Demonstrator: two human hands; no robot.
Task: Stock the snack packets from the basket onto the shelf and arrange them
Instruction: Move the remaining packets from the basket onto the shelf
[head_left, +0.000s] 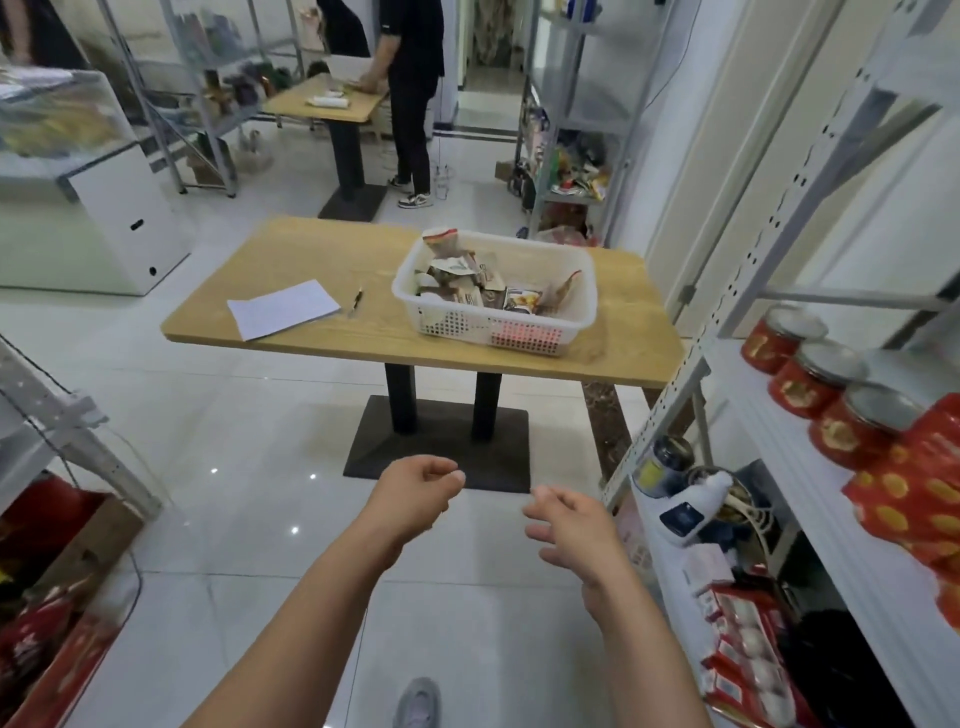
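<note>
Basket (524, 332): white perforated plastic, rectangular with rounded corners, sits toward the table (311, 249) right end, close to the near edge. Snack packets (467, 280) are piled loosely inside: crinkled glossy film in brown, white and some red. The table is a light wood-grain slab. Shelf (753, 384) on the right is white metal. Left hand (415, 493) and right hand (571, 525) are over the tiled floor, short of the table's near edge, fingers loosely curled, holding nothing.

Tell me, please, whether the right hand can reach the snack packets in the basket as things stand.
Probably not yet: the right hand hangs over the floor, short of the table. The open-topped basket has nothing blocking it, so a step forward should do.
</note>
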